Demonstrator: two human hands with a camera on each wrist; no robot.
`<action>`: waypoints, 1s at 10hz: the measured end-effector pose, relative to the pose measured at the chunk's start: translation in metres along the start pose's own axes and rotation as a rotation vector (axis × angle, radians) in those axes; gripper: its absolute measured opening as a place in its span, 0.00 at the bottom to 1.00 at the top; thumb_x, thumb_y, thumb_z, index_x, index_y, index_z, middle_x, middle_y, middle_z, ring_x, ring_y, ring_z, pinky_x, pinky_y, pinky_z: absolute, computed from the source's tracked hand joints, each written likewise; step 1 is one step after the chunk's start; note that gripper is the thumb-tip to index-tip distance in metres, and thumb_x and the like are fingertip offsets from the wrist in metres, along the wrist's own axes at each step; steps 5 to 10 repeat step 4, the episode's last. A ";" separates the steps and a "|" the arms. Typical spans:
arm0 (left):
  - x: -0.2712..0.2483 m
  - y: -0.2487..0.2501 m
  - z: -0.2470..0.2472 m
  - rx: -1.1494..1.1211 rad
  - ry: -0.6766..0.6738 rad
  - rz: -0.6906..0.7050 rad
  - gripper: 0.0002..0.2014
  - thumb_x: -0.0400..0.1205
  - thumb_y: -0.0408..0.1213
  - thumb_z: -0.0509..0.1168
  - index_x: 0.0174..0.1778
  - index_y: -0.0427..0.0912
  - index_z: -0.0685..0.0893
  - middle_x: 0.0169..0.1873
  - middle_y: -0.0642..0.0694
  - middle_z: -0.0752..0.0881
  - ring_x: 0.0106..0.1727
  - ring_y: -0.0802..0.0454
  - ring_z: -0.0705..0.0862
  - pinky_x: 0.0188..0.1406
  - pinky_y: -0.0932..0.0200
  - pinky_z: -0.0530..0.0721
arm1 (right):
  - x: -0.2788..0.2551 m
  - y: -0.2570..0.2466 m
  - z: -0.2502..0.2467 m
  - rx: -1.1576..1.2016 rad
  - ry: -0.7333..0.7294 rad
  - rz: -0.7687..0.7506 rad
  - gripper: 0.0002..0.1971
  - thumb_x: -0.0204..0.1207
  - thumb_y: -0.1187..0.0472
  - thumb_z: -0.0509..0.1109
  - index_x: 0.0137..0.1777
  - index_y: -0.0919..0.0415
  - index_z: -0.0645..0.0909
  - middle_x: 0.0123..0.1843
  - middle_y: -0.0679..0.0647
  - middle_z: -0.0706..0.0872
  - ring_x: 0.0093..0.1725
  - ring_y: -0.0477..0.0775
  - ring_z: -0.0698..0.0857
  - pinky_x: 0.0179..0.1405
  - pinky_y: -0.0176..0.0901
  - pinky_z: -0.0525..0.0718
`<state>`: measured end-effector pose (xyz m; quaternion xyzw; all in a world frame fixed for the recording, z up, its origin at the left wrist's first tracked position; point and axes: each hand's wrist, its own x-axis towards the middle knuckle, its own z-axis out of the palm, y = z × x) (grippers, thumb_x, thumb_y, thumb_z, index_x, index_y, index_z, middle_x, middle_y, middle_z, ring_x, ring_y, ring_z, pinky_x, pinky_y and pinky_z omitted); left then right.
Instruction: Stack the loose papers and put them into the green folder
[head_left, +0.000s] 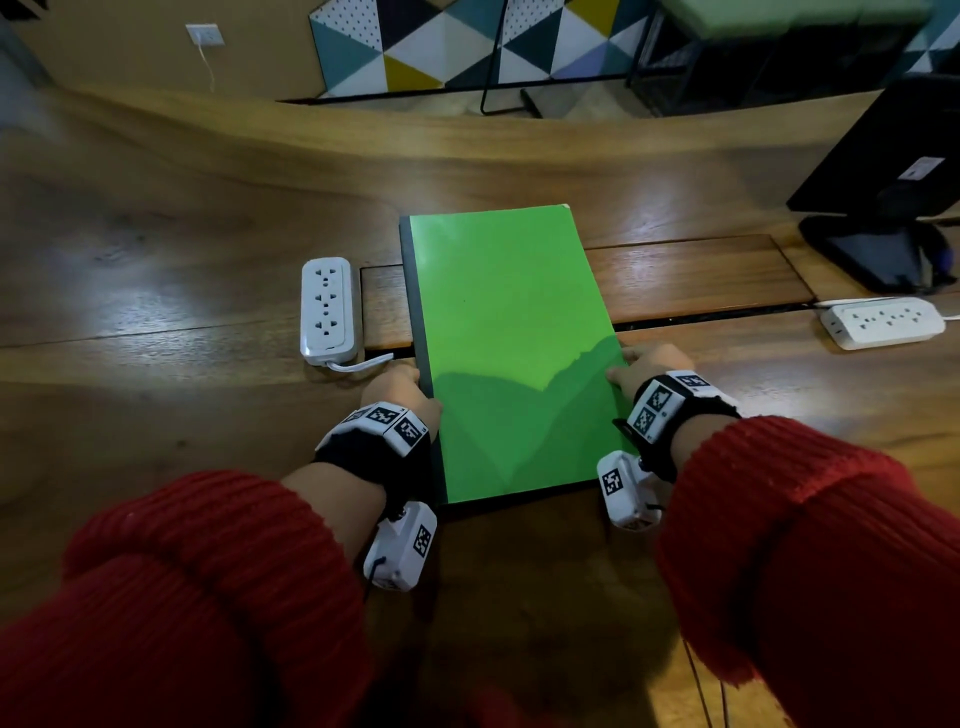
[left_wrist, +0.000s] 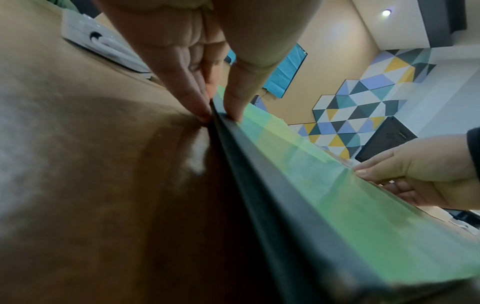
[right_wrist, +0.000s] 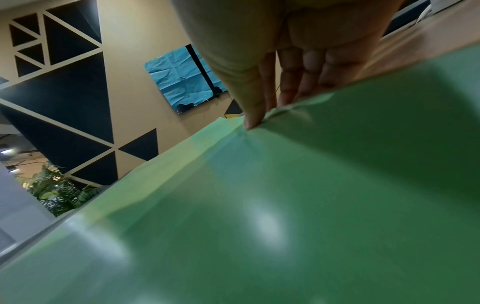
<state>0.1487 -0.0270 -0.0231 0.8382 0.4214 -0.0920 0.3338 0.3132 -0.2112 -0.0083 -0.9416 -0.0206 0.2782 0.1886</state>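
Head view: closed green folder (head_left: 514, 353) flat on the wooden table (head_left: 156, 312), between two white power strips (head_left: 328, 310).

Left wrist view: left hand (left_wrist: 207, 67) pinching its dark spine edge, thumb on top.

Right wrist view: right hand (right_wrist: 285, 61) pinching the opposite edge.

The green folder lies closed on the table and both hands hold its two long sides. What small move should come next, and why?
Probably let go of it. The green folder lies shut and flat on the table, no loose paper shows anywhere, and the left hand pinches the dark spine edge while the right hand pinches the open edge. Whether papers are inside cannot be seen.
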 end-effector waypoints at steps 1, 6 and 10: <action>-0.003 0.000 -0.002 0.046 -0.009 0.015 0.12 0.77 0.38 0.63 0.54 0.39 0.83 0.52 0.39 0.87 0.51 0.39 0.84 0.44 0.57 0.77 | -0.009 0.006 0.006 0.028 0.017 0.034 0.20 0.77 0.57 0.68 0.68 0.60 0.75 0.57 0.61 0.87 0.47 0.59 0.85 0.49 0.50 0.88; -0.029 -0.010 0.002 0.104 -0.153 0.099 0.19 0.77 0.34 0.60 0.65 0.39 0.76 0.63 0.39 0.83 0.61 0.41 0.82 0.60 0.53 0.79 | -0.038 0.056 0.024 0.096 0.066 0.010 0.26 0.76 0.58 0.67 0.73 0.62 0.68 0.70 0.60 0.80 0.63 0.62 0.82 0.58 0.52 0.83; -0.029 -0.010 0.002 0.104 -0.153 0.099 0.19 0.77 0.34 0.60 0.65 0.39 0.76 0.63 0.39 0.83 0.61 0.41 0.82 0.60 0.53 0.79 | -0.038 0.056 0.024 0.096 0.066 0.010 0.26 0.76 0.58 0.67 0.73 0.62 0.68 0.70 0.60 0.80 0.63 0.62 0.82 0.58 0.52 0.83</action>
